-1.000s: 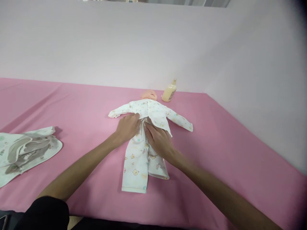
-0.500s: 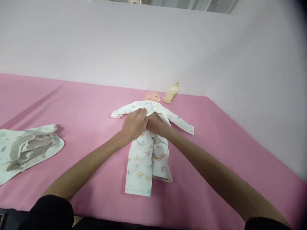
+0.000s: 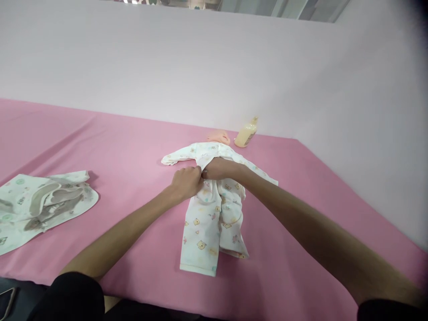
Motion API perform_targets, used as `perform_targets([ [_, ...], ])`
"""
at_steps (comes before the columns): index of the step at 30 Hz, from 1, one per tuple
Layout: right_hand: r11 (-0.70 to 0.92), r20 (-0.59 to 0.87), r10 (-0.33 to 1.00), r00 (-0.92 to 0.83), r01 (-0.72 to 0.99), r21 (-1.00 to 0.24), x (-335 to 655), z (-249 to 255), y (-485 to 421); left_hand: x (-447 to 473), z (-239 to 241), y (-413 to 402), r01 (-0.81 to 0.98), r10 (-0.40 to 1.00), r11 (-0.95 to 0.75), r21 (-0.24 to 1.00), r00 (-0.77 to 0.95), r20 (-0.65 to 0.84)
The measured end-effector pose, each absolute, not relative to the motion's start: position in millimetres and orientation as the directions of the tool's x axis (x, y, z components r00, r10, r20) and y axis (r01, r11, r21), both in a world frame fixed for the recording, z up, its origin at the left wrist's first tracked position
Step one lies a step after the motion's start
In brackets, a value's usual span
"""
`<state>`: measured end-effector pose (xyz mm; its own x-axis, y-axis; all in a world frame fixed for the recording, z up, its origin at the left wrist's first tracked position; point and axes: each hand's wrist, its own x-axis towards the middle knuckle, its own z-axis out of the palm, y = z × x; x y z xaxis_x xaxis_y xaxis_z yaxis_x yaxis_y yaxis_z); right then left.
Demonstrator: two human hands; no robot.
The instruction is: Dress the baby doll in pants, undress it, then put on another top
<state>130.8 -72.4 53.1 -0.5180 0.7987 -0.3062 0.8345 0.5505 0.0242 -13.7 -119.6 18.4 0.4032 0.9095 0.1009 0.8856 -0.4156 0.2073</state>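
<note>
Left hand (image 3: pixel 187 182), right hand (image 3: pixel 219 168) both pinched on white bear-print cotton romper (image 3: pixel 203 227) at waist of peach plastic baby doll (image 3: pixel 219 136). Advisable: even tension, doll flat.

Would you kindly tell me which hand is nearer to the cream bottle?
Right. The right hand lies on the doll's middle, below and left of the bottle in the picture; the left hand grips the clothes farther left, nearer the person.

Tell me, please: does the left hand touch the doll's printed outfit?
Touching. The head view shows the left hand with its fingers pinching the outfit at the waist.
</note>
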Motion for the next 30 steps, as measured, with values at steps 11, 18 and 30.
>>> perform_targets([
  [11, 0.466, -0.161, 0.878, -0.451, 0.882, 0.068, 133.2, 60.9, -74.5, -13.4, 17.9, -120.1, 0.88, 0.892, -0.443, 0.172, 0.413, 0.185],
  [18, 0.441, -0.193, 0.859, -0.473, 0.877, -0.189, 141.1, 63.5, -67.1, -4.8, 24.7, -115.3, 0.845, 0.908, -0.401, 0.355, 0.314, 0.277],
  [30, 0.624, -0.062, 0.77, -0.635, 0.77, -0.133, 155.4, 50.1, -62.6, 0.2, 21.8, -108.2, 0.688, 0.833, -0.545, 0.479, 0.379, 0.403],
])
